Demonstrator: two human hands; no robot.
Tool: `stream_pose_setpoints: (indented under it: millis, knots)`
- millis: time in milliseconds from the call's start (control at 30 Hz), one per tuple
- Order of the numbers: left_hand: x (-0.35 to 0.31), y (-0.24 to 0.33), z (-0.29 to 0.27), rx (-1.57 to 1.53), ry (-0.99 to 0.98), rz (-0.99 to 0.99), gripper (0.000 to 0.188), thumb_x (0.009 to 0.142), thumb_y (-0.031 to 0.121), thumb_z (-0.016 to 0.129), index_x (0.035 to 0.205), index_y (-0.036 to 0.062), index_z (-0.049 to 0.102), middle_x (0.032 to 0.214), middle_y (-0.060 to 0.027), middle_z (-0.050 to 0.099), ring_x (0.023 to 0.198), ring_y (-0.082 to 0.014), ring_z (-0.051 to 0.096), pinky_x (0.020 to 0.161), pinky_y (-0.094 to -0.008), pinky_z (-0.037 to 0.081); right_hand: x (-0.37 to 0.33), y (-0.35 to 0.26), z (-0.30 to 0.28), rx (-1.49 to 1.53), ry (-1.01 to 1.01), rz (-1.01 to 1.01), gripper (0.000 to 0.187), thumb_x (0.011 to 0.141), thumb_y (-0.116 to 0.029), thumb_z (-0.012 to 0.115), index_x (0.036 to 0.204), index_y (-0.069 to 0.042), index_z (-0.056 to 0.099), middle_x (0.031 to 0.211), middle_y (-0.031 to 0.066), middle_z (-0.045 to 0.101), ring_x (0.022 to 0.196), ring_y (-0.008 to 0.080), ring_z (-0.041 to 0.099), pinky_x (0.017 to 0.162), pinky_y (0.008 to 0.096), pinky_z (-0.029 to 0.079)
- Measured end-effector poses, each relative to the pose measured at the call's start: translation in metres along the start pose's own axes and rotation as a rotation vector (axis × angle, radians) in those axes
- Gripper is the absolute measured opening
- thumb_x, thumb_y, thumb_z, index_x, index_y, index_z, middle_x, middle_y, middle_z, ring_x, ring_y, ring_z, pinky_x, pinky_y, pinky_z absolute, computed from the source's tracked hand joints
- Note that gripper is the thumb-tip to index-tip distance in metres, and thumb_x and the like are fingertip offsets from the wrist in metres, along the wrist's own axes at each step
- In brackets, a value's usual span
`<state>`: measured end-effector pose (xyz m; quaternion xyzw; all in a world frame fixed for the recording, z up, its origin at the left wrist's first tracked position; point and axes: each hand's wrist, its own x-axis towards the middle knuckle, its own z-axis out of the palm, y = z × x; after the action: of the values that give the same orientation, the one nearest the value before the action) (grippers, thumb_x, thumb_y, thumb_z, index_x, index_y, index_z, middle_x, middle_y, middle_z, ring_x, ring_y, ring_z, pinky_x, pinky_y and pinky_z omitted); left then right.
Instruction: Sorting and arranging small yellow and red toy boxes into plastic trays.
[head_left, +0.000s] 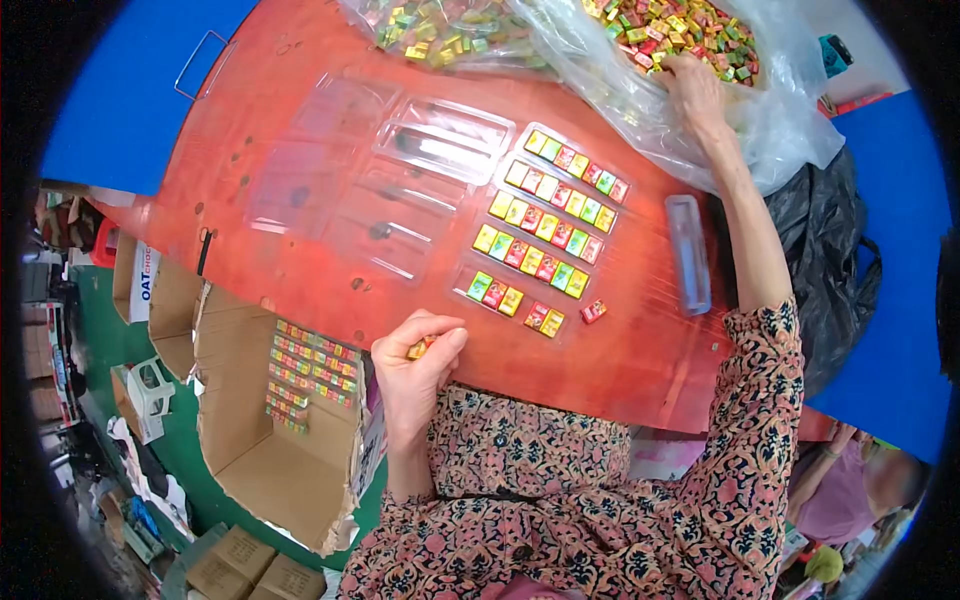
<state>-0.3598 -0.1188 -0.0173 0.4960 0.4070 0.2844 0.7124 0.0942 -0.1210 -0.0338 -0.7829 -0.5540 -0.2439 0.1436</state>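
Note:
My left hand (415, 368) is closed over the table's front edge, a small yellow-and-red wrapped candy (420, 347) showing between its fingers. At the back right my right hand (697, 95) dips into a pile of wrapped candies (685, 30) inside a clear plastic bag (600, 70). Its fingertips are bunched among the candies; what they hold is hidden. Between the hands lies a clear plastic tray (512, 150) with several rows of candies. Its nearest row has a gap in the middle. One loose red candy (593, 311) lies just right of that row.
Several empty clear trays (400, 205) sit left of the filled one on the red table (330, 310). A narrow clear tray (687, 255) stands apart at right, near a black bag (825, 230). Below left, an open cardboard box (270, 460) contains filled trays. Another person (840, 495) is at lower right.

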Motion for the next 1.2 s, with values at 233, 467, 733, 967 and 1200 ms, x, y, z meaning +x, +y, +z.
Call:
stream_pose_setpoints:
  millis: [233,467,733,967,1200]
  knots:
    - [0.009,-0.005,0.022,0.362,-0.042,0.286,0.009,0.076,-0.004,0.068,0.086,-0.0035,0.068,0.072,-0.0006,0.056,0.063,-0.0067,0.051,0.057,-0.0189,0.038,0.005,0.015,-0.010,0.158,-0.111,0.271,0.025,0.084,-0.025,0.060,0.094,-0.003,0.068,0.087,0.0148,0.067,0.080,0.0293,0.064,0.077,0.0383,0.046]
    - [0.010,0.000,0.027,0.518,-0.036,0.338,0.011,0.075,-0.004,0.068,0.085,-0.0034,0.067,0.072,-0.0036,0.058,0.067,-0.0088,0.053,0.061,-0.0215,0.040,-0.029,-0.090,-0.095,0.915,-0.337,0.199,0.018,0.088,-0.013,0.059,0.096,0.001,0.067,0.082,0.0046,0.068,0.076,0.0082,0.061,0.070,0.0227,0.048]
    - [0.010,-0.004,0.036,0.702,-0.079,0.435,0.016,0.073,-0.003,0.067,0.090,-0.0031,0.066,0.079,-0.0129,0.060,0.070,-0.0244,0.061,0.062,-0.0321,0.046,-0.107,-0.192,-0.112,1.079,-0.590,-0.055,0.016,0.081,-0.008,0.064,0.093,0.002,0.064,0.080,0.0134,0.064,0.075,0.0260,0.063,0.067,0.0337,0.049]
    - [0.007,-0.005,0.035,0.728,-0.053,0.456,0.015,0.074,-0.003,0.067,0.089,-0.0027,0.065,0.079,-0.0129,0.059,0.070,-0.0250,0.061,0.061,-0.0325,0.046,-0.114,-0.205,-0.124,0.769,-0.561,-0.215,0.010,0.072,-0.003,0.059,0.079,0.002,0.054,0.080,0.0158,0.057,0.070,0.0355,0.061,0.056,0.0433,0.049]
    - [0.009,-0.011,0.038,0.717,-0.029,0.481,0.013,0.073,-0.003,0.068,0.086,-0.0029,0.066,0.075,-0.0114,0.059,0.066,-0.0198,0.059,0.061,-0.0294,0.045,-0.122,-0.209,-0.126,0.649,-0.607,-0.266,0.016,0.073,-0.001,0.056,0.089,-0.002,0.054,0.086,0.0124,0.055,0.068,0.0333,0.060,0.052,0.0407,0.049]
